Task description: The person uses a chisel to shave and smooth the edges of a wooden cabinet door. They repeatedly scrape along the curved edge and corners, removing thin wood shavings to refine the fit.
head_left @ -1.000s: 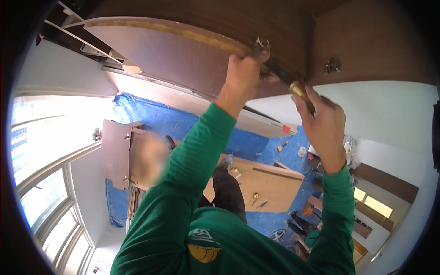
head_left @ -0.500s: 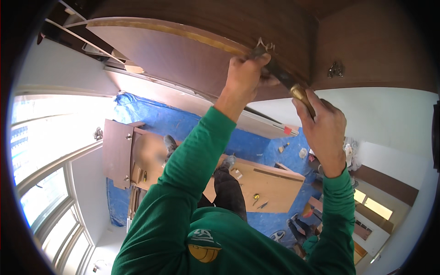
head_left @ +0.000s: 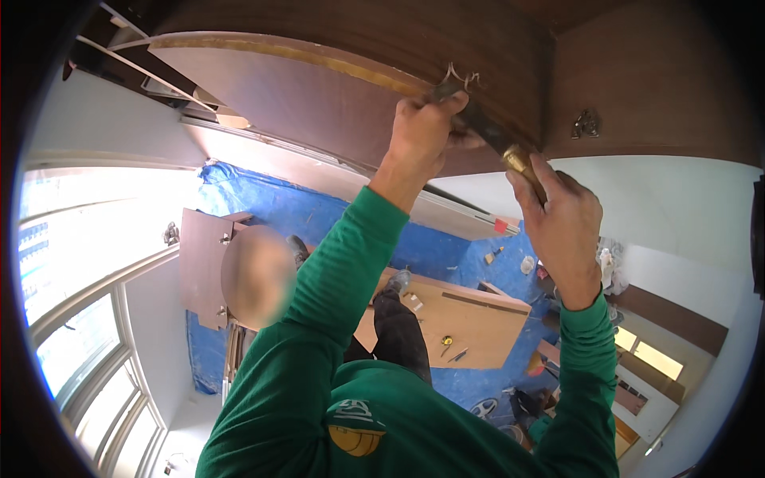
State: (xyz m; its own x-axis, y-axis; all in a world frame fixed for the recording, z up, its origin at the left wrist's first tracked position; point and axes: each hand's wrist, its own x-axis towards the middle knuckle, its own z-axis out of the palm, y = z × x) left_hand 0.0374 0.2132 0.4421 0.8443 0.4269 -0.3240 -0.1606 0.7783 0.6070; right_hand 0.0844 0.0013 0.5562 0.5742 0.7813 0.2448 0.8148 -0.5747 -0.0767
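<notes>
Overhead, my right hand (head_left: 562,227) is wrapped round the wooden handle of a chisel (head_left: 488,127), just below its brass collar. My left hand (head_left: 422,131) grips the dark blade near its far end, fingers closed and thumb on top. The blade lies along the edge of a brown cabinet panel (head_left: 319,95), whose lighter strip (head_left: 343,65) shows to the left. Thin curled shavings (head_left: 458,77) stand up at the blade's end. The cutting tip itself is hidden by my left hand and the shavings.
A metal hinge (head_left: 586,124) sits on the brown cabinet side. Below me, a wooden board (head_left: 486,319) carries a tape measure (head_left: 446,341) and small tools. Blue sheeting (head_left: 271,187) covers the floor. Another person (head_left: 530,406) is low at the right. Windows (head_left: 88,334) line the left.
Both my hands and the chisel stay almost in place, with only a very slight shift. The other person's legs at lower right have changed position.
</notes>
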